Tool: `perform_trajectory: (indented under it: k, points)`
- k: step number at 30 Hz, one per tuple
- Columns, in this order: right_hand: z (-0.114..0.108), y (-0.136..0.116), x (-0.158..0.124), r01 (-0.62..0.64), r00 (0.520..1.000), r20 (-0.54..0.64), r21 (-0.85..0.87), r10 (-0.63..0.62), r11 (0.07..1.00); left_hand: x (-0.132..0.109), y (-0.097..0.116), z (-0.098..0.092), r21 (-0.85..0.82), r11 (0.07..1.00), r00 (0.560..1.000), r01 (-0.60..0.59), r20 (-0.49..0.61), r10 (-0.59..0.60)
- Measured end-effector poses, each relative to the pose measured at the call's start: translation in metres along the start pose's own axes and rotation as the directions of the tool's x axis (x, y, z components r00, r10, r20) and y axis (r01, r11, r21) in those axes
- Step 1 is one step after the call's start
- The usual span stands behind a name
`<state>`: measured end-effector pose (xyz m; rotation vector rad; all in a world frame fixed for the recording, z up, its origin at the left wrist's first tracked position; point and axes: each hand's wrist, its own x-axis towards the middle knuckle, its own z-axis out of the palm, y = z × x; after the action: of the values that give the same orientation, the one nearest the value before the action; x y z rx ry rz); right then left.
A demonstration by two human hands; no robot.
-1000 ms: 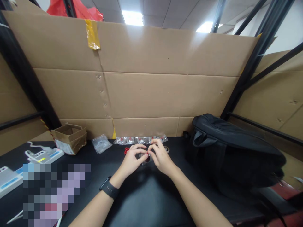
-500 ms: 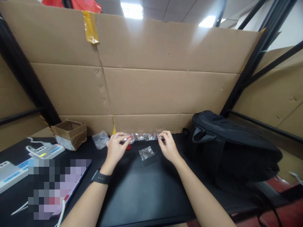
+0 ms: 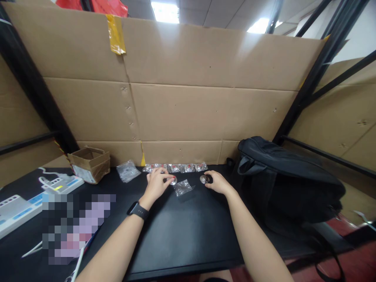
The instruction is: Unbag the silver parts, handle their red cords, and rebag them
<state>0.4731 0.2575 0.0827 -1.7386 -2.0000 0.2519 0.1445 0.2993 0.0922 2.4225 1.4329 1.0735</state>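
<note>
My left hand [image 3: 158, 184] is closed in a pinch on a small round silver disc with a red knob [image 3: 174, 181], just above the back of the black table. My right hand [image 3: 219, 183] has its thumb and fingers closed around the edge of another round silver piece [image 3: 203, 179]. Between the hands lies a clear plastic bag [image 3: 184, 188]. Behind them, a row of clear packets [image 3: 188, 168] holding silver discs with red parts runs along the cardboard wall; my left fingers partly cover its left end.
Flat clear bags [image 3: 127, 171] lie left of my left hand, beside an open cardboard box [image 3: 91, 164]. A white power strip [image 3: 32, 203] and a pixelated patch occupy the left side. A black bag [image 3: 284, 184] fills the right, below the cardboard wall [image 3: 182, 113].
My left hand has moved right, with the silver disc in its fingers. My right hand has shifted right and toward me, away from the packet row, and its silver piece now shows.
</note>
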Motion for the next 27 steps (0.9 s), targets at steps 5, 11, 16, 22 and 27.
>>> perform_trajectory:
  k: [5, 11, 16, 22, 27]
  points:
    - [0.003, -0.002, 0.002, 0.039, 0.998, -0.047, 0.090, -0.035, 0.995, 0.005, 0.010, 0.018, 0.022, 0.999, 0.999, -0.045, 0.024, 0.044]
    - [0.005, -0.004, 0.004, 0.054, 0.998, -0.043, 0.050, -0.052, 0.997, 0.005, 0.009, 0.024, 0.039, 0.997, 0.997, -0.069, 0.029, 0.068]
    - [0.007, -0.006, 0.004, 0.049, 0.997, -0.060, 0.048, -0.046, 0.998, 0.005, 0.009, 0.022, 0.065, 0.995, 0.995, -0.076, 0.075, 0.071]
    - [0.007, -0.004, 0.004, 0.068, 0.997, -0.039, 0.109, -0.064, 0.992, 0.009, -0.032, -0.010, 0.118, 0.992, 0.999, 0.044, 0.013, -0.045]
    - [0.007, -0.002, 0.005, 0.032, 0.999, -0.031, 0.156, -0.028, 0.987, 0.000, -0.069, -0.031, 0.083, 0.995, 0.988, 0.053, 0.138, -0.064]
